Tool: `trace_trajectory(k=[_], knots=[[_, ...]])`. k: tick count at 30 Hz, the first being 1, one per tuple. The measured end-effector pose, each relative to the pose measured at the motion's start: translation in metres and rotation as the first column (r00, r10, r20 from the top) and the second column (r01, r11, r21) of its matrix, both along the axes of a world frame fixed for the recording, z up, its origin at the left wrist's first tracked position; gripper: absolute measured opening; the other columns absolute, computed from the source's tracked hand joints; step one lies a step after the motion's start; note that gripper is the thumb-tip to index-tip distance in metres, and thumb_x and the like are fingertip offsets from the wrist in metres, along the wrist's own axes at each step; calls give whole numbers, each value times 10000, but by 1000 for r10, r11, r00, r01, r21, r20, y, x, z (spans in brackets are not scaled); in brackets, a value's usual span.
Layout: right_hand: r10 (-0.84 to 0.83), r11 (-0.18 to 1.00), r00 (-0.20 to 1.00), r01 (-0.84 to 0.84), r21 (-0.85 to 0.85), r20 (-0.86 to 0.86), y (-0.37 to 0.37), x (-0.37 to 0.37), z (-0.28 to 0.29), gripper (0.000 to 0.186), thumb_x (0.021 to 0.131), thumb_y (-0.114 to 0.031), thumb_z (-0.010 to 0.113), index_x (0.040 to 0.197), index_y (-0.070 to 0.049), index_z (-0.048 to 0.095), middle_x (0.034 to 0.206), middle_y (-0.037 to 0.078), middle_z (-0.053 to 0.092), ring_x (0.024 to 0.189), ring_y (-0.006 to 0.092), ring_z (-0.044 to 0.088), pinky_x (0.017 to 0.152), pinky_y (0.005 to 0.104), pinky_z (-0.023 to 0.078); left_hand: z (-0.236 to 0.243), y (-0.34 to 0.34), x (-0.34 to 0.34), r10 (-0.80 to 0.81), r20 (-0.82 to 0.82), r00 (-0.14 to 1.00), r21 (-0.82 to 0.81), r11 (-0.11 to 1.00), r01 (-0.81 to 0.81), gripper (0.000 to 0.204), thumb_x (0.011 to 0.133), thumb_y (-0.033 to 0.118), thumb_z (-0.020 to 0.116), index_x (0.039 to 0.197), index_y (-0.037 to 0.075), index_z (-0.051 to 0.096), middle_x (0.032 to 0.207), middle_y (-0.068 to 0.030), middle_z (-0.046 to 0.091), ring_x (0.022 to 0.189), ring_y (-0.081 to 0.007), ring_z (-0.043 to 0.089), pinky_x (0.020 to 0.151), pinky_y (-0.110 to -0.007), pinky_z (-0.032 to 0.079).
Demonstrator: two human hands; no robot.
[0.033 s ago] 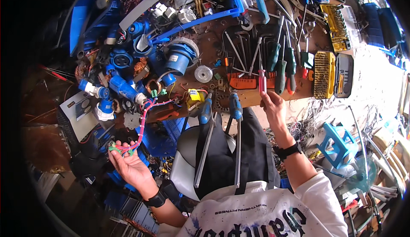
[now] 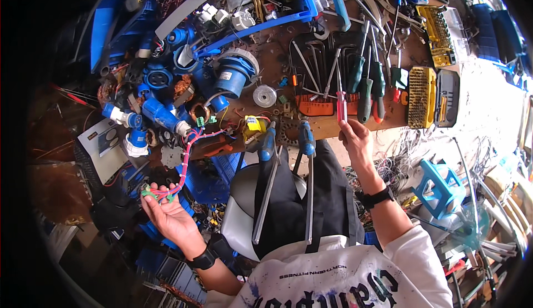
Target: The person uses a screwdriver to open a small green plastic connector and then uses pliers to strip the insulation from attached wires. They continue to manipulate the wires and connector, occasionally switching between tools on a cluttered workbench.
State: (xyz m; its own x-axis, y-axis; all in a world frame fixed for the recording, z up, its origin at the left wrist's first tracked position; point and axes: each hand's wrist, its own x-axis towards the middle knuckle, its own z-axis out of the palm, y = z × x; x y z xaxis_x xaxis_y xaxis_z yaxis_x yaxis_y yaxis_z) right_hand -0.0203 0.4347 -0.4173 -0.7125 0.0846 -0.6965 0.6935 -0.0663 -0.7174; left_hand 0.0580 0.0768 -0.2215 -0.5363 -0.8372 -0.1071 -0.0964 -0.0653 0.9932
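At the lower left, my left hand [image 2: 173, 219] is palm up, its fingers curled round the green-connector end of a wire harness [image 2: 185, 166]. The harness is a red and pink bundle with white ties, running up to the bench edge near a yellow-wrapped coil [image 2: 254, 124]. My right hand [image 2: 357, 141] is closed on the red handle of a screwdriver [image 2: 341, 107], whose shaft points away over the bench. Just right of it lie green-handled screwdrivers [image 2: 365, 97]. An orange hex-key holder [image 2: 315, 105] is to its left.
Blue industrial plugs [image 2: 232, 77] crowd the bench's left side below a blue bin [image 2: 302, 16]. Yellow bit cases [image 2: 422, 97] stand at the right. Two blue-handled bars [image 2: 267, 144] lean across my lap. A blue stool [image 2: 438, 188] stands on the cable-strewn floor.
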Motion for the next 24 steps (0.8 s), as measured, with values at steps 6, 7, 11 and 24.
trace_trajectory(k=[6, 7, 11, 24], knots=[[-69, 996, 997, 71, -63, 33, 5, 21, 28, 276, 952, -230, 611, 1075, 16, 639, 701, -6, 596, 550, 24, 437, 494, 180, 328, -1, -5, 4, -9, 2, 1000, -1, 1000, 9, 348, 1002, 255, 518, 1262, 23, 508, 1141, -86, 598, 965, -177, 582, 961, -429, 460], [-79, 995, 997, 81, -65, 23, 6, 24, 32, 270, 954, -222, 609, 1079, 15, 637, 705, -5, 598, 550, 24, 436, 492, 179, 326, -1, -6, 4, -6, 1, 1000, 0, 1000, 6, 349, 1002, 254, 518, 1263, 23, 507, 1141, -87, 598, 964, -177, 582, 962, -430, 459], [-77, 996, 997, 76, -37, -25, 9, 28, 28, 251, 955, -208, 609, 1075, 12, 630, 720, -1, 603, 556, 18, 433, 493, 175, 321, 0, -5, 4, -23, -13, 1000, 31, 999, 24, 319, 997, 238, 528, 1234, 26, 507, 1152, -93, 594, 1001, -184, 579, 998, -440, 451], [-16, 997, 998, 20, 81, -58, -8, 1, -13, 294, 942, -277, 633, 1010, 8, 650, 714, 10, 634, 540, 34, 448, 497, 206, 350, 2, 4, -1, 23, -2, 1000, 8, 1000, -23, 356, 992, 256, 538, 1260, 23, 506, 1122, -84, 595, 941, -183, 578, 932, -422, 475]])
